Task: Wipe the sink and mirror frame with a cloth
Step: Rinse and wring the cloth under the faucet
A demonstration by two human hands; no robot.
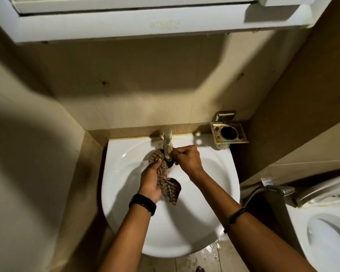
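Observation:
A white sink (214,173) is fixed to the tiled wall below me. A brown checked cloth (170,188) is stretched under the metal tap (167,143). My left hand (151,179) grips the cloth's middle over the basin, and its loose end hangs down. My right hand (187,157) is closed on the cloth's other end right beside the tap spout. The white mirror frame (126,26) juts out overhead at the top of the view.
A rusty metal tumbler holder (229,133) is mounted on the wall right of the tap. A toilet (326,232) stands at the right, with a spray hose head (279,190) beside the sink's rim. The floor below the sink is wet.

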